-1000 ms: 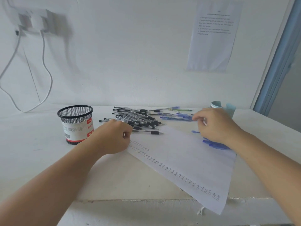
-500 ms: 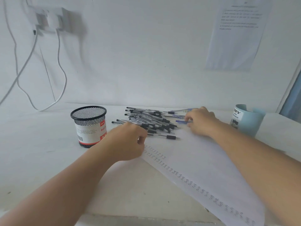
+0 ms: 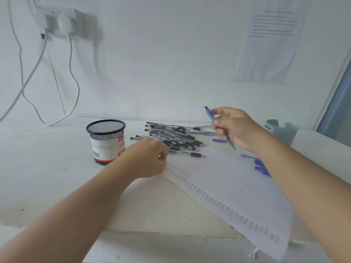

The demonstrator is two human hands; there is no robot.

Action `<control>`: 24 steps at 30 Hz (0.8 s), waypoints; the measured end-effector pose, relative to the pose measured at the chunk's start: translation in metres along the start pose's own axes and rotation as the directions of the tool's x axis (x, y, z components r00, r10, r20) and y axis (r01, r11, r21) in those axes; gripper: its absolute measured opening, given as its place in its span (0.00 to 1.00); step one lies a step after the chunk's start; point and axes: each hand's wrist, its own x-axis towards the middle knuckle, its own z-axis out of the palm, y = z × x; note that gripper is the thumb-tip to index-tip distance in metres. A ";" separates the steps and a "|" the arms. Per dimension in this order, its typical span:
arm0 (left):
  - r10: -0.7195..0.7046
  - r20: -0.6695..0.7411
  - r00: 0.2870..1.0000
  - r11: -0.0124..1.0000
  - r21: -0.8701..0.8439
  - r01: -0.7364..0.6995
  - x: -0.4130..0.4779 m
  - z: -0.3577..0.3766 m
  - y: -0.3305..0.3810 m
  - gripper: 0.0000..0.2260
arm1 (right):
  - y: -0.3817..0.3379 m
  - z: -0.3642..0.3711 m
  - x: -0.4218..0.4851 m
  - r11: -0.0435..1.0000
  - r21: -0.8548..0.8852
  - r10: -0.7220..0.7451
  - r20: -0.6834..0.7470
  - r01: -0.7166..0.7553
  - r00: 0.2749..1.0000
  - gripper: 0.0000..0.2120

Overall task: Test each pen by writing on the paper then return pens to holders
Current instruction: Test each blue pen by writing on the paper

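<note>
The right hand's fingers [image 3: 218, 119] pinch a blue pen [image 3: 209, 113] along its barrel. The pen is tilted, one end up above the knuckles and the other poking out below the palm, and it is off the desk [image 3: 47, 168] over the loose blue pens [image 3: 206, 132] near the far edge. The right hand [image 3: 235, 128] is raised with its wrist bent. Behind that forearm, toward the far right corner, stands a pale blue cup [image 3: 283, 132]; its inside is hidden. The left hand [image 3: 148, 158] is clenched into a loose fist that rests on the far left corner of the paper [image 3: 237, 186], touching the near side of the heap of black pens [image 3: 174, 136]. Just beside its wrist, further left, the black mesh holder [image 3: 105, 141] stands upright, and what it holds cannot be told. More blue pens [image 3: 262, 167] lie on the paper's right edge, partly under the right forearm. Half a second ago the right hand lay low on the desk among the loose blue pens beside the heap; it has since lifted one clear, while the left fist has kept its place on the paper.
</note>
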 end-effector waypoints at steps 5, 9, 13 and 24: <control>-0.007 -0.004 1.000 1.000 -0.003 0.007 -0.001 -0.003 0.004 0.06 | -0.033 0.016 -0.036 0.976 0.154 0.127 0.163 -0.153 0.978 0.27; -0.009 -0.005 1.000 1.000 -0.010 0.009 -0.001 -0.004 0.004 0.07 | -0.047 0.022 -0.051 0.921 0.370 0.072 0.153 -0.125 0.986 0.23; -0.019 0.008 1.000 1.000 -0.014 0.019 -0.001 -0.004 0.003 0.07 | -0.054 0.026 -0.061 0.903 0.422 -0.048 0.270 -0.074 0.962 0.20; 0.002 -0.015 1.000 1.000 -0.012 -0.002 0.000 -0.002 0.001 0.06 | -0.002 0.043 -0.057 0.955 0.020 0.251 0.478 -0.295 0.842 0.42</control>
